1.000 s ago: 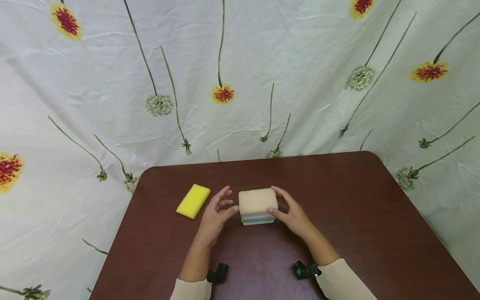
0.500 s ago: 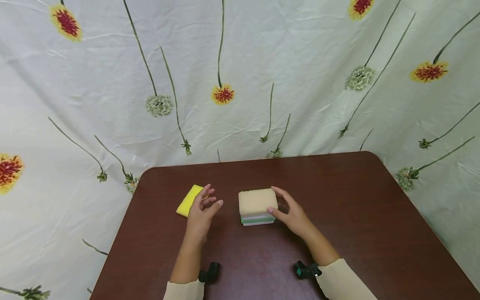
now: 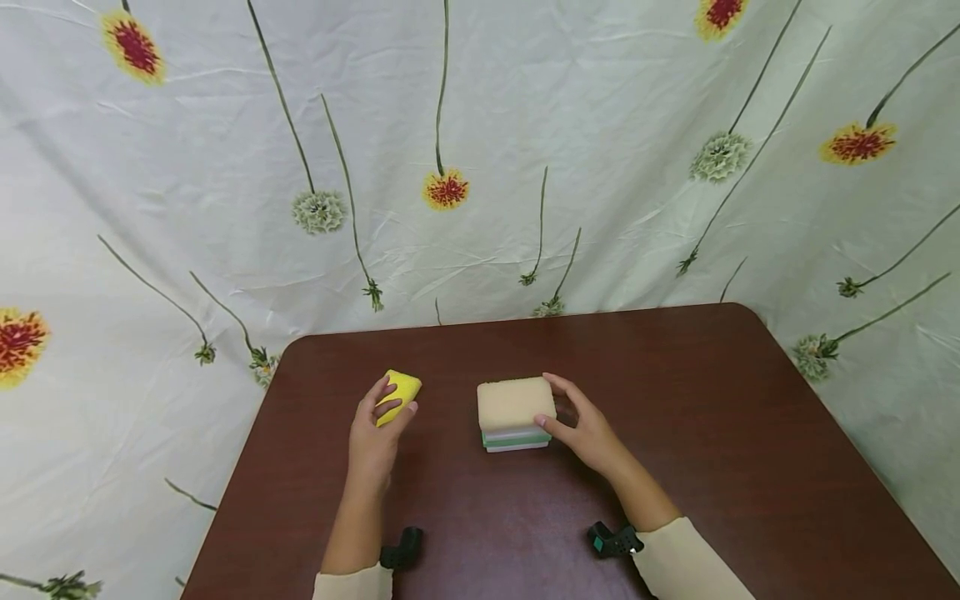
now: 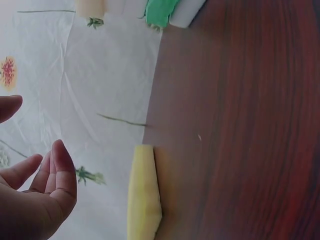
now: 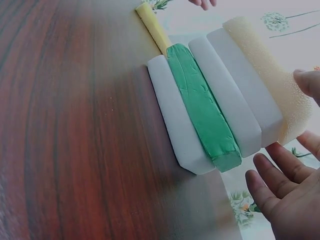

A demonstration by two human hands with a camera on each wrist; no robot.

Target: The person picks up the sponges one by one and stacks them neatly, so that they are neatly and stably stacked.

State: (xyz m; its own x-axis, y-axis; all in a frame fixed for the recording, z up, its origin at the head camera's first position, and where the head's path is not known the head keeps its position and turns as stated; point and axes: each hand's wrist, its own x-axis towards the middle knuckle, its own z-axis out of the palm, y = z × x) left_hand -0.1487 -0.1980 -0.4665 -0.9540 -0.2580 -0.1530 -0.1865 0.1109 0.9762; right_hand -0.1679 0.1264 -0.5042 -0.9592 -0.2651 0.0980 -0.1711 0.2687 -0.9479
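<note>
A yellow sponge (image 3: 397, 392) lies on the brown table, left of centre. My left hand (image 3: 371, 437) hovers over its near end with fingers loosely bent; in the left wrist view the fingers and the sponge are apart. At the centre stands a stack of flat blocks: a white one (image 5: 175, 117) at the bottom, a creased green one (image 5: 200, 107), two more pale ones, and a tan sponge (image 3: 515, 402) on top. My right hand (image 3: 588, 429) holds the right end of the tan sponge between thumb and index finger, the other fingers spread below.
The brown table (image 3: 675, 400) has rounded far corners. Behind and beside it hangs a pale cloth (image 3: 615, 125) printed with flowers. A black band device (image 3: 615, 540) sits on the right wrist, and a similar device (image 3: 402, 548) on the left.
My left hand has moved leftward from beside the stack to over the yellow sponge. The right hand and the stack have stayed in place.
</note>
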